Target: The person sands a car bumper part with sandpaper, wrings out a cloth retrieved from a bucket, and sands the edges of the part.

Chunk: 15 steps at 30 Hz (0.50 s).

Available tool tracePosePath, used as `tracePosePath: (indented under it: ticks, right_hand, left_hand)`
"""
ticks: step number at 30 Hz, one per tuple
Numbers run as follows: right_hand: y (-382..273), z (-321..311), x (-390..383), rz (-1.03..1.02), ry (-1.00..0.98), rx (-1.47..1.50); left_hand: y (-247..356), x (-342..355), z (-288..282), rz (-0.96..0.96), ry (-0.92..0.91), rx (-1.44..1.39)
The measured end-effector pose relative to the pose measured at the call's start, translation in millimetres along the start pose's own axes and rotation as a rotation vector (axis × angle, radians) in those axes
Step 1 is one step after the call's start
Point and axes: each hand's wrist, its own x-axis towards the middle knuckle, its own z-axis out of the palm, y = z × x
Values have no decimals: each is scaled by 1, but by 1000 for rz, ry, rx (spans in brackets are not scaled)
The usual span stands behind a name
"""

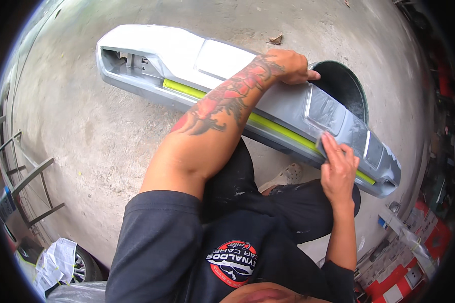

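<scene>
A long silver-grey car bumper [283, 103] lies slantwise before me, with a yellow-green strip [283, 132] along its near side. White dust and pale patches mark its right part. My left hand [292, 68] is closed over the far edge near the middle, one finger stretched toward the right; its other fingertips are mostly hidden. My left forearm crosses over the bumper. Farther right, my right hand [337, 169] presses a small grey sanding pad [320, 143] against the near face beside the strip. The hand covers most of the pad and is slightly blurred.
A dark round bucket [345, 83] stands under the bumper's far side. My bent leg is close below its right part. A metal frame [28, 182] and a wheel [83, 265] are at the left. Red and white boxes [404, 272] fill the lower right. A dry leaf [275, 39] lies on the concrete.
</scene>
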Motion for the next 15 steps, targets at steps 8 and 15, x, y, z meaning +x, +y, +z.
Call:
tracePosePath:
  ticks: [8, 15]
  right_hand:
    - [61, -12, -21, 264, 104, 167]
    - [84, -9, -25, 415, 353, 494]
  left_hand:
    - [6, -4, -2, 4, -54, -45]
    - [8, 12, 5, 45, -26, -76]
